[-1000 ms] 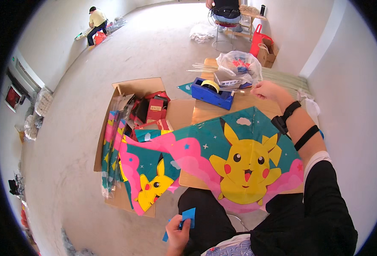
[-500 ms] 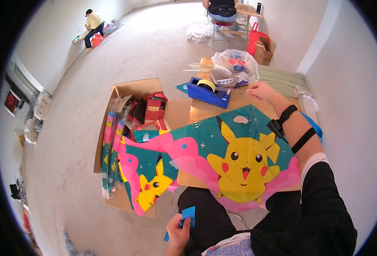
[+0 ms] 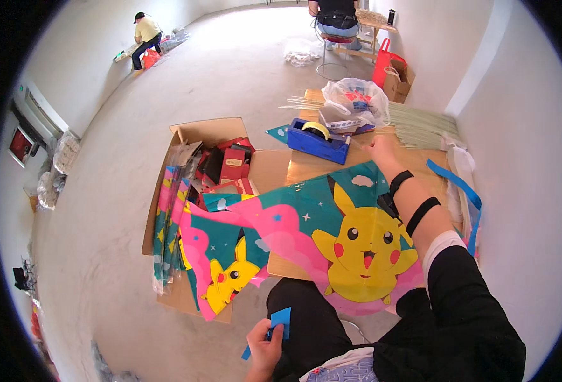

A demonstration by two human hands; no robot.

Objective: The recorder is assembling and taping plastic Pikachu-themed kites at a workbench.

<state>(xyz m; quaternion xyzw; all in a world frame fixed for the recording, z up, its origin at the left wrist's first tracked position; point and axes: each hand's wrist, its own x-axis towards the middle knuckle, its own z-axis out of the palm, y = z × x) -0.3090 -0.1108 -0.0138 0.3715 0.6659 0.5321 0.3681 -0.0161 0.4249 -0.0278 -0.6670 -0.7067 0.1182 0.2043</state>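
Note:
A kite sheet [image 3: 281, 219] in teal and pink, printed with yellow cartoon figures, lies over the table's near edge and droops left across a cardboard box. Over my lap, my left hand [image 3: 265, 344] is closed round a blue strip [image 3: 281, 321], whose other end pokes out below the fingers. Beyond the sheet's top corner, my right hand [image 3: 382, 150] has its fingers pinched together just right of a blue tape dispenser [image 3: 319, 141]. What is between those fingertips is too small to make out. Dark straps circle my right forearm, which covers part of the sheet.
The cardboard box [image 3: 206, 122] at left holds red packets and plastic-wrapped sheets. Behind the dispenser sits a clear plastic bag [image 3: 363, 95]; thin sticks [image 3: 421, 126] lie to its right. A blue ribbon [image 3: 468, 191] curves beside the right wall. Two people sit farther off.
My right hand has moved left and nearer, toward the tape dispenser's end. The blue ribbon at right now shows more fully. My left hand keeps its hold on the blue strip.

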